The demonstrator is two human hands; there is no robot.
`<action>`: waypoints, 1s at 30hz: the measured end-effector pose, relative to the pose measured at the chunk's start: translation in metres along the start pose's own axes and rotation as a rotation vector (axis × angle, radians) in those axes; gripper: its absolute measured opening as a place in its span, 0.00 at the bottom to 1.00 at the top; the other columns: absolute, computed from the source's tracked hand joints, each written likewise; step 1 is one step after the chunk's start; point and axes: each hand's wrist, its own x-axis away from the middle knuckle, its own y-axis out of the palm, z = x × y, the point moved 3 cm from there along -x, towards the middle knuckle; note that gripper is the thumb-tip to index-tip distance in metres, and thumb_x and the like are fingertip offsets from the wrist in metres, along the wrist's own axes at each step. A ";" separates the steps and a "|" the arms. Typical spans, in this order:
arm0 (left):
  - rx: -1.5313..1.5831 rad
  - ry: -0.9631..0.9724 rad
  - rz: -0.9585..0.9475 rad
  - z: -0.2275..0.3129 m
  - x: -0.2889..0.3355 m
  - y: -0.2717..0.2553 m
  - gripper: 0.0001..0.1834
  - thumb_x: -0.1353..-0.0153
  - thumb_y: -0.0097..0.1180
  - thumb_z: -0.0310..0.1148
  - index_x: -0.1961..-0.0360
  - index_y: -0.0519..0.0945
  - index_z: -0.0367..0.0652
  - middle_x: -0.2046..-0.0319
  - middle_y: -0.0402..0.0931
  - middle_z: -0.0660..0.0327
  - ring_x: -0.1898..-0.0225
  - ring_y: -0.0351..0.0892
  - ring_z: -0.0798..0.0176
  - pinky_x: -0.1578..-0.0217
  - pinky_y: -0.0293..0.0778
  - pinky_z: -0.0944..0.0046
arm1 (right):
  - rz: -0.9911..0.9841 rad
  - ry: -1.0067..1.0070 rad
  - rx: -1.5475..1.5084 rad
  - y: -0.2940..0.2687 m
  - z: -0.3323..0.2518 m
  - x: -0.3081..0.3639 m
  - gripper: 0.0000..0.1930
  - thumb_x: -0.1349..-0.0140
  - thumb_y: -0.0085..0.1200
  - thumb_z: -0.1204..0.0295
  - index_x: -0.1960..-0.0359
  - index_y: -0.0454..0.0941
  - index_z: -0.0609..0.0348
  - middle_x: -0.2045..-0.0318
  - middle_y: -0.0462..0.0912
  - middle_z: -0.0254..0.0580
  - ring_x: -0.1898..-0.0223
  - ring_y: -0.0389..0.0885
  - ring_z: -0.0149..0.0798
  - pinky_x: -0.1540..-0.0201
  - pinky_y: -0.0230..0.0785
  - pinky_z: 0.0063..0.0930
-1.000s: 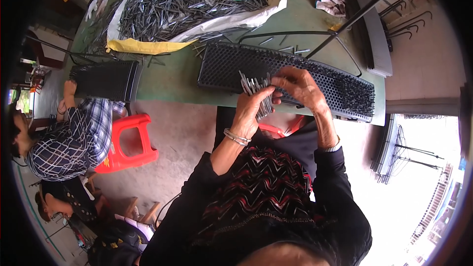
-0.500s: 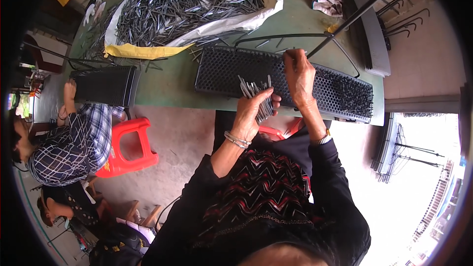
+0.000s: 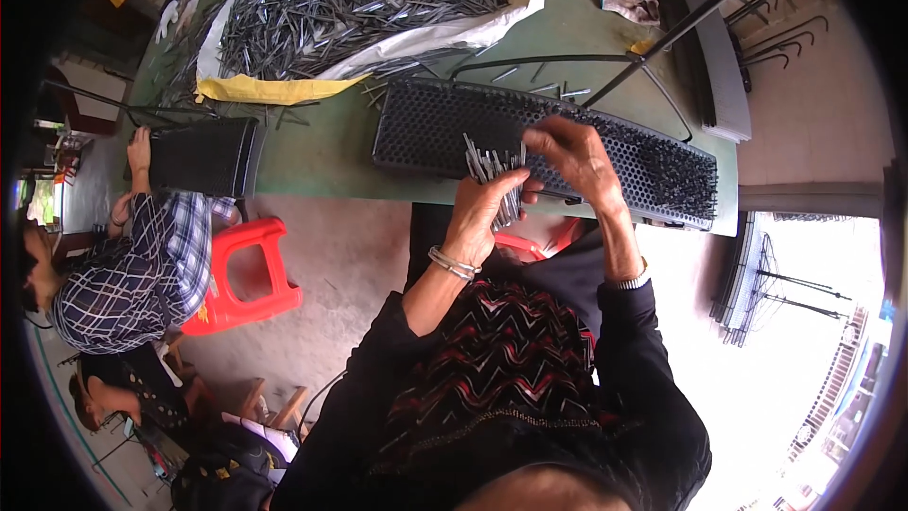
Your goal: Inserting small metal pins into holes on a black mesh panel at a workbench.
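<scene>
My left hand is closed around a bundle of thin grey metal strips, which fan out above the thumb. Beside the top of that bundle, my right hand has its thumb and fingers drawn together in a pinch. Whatever lies between those fingertips is blurred and too small to make out. Both hands are at the near side of a long black perforated panel, full of small holes, on the green table. Dark strip ends crowd the holes at its right end.
A large heap of dark strips lies on a white and yellow sheet. A black bar frame stands over the panel. At left, a co-worker sits by a red stool with another black panel.
My right hand has moved from over the panel down and left to the bundle's top. My left hand stays nearly in place, still holding the strips.
</scene>
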 end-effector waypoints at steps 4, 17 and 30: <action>-0.030 -0.018 -0.058 -0.002 -0.001 0.006 0.12 0.45 0.63 0.33 0.62 0.80 0.38 0.71 0.84 0.55 0.73 0.83 0.65 0.79 0.72 0.69 | -0.153 0.120 -0.252 -0.003 -0.003 0.014 0.09 0.40 0.56 0.71 0.63 0.77 0.66 0.76 0.79 0.37 0.74 0.74 0.26 0.71 0.68 0.24; 0.131 -0.120 -0.050 -0.005 -0.011 0.005 0.11 0.41 0.60 0.33 0.59 0.79 0.43 0.70 0.82 0.57 0.70 0.82 0.65 0.74 0.76 0.65 | 0.482 -0.214 0.315 0.012 0.020 -0.021 0.04 0.39 0.55 0.75 0.64 0.74 0.58 0.74 0.78 0.48 0.73 0.80 0.49 0.70 0.72 0.36; 0.034 0.005 -0.057 -0.004 -0.012 0.010 0.09 0.44 0.61 0.32 0.63 0.81 0.39 0.72 0.83 0.57 0.74 0.82 0.65 0.79 0.71 0.68 | -0.071 -0.025 -0.117 -0.002 0.009 0.018 0.10 0.39 0.56 0.70 0.64 0.77 0.67 0.70 0.76 0.44 0.70 0.79 0.35 0.68 0.70 0.27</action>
